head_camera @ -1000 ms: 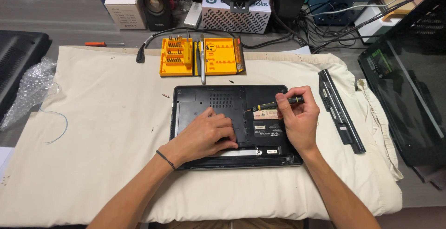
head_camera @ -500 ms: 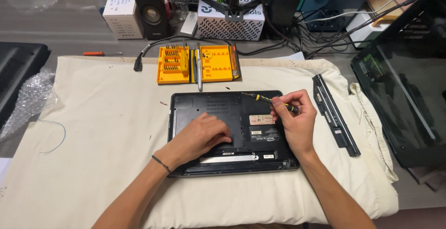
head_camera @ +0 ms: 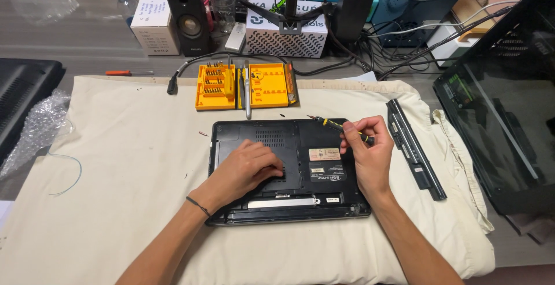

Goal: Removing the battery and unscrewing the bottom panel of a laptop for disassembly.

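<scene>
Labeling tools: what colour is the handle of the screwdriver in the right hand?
Black with yellow bands on the screwdriver, pinched in the right hand; head view.

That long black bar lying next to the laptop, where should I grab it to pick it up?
Grab the long black bar around its middle, pinching its two long sides from above. It lies flat on the cream cloth, narrow and slightly slanted, so a middle grip probably keeps it level. Come from its right side: the right hand holding the screwdriver is close on its left.
</scene>
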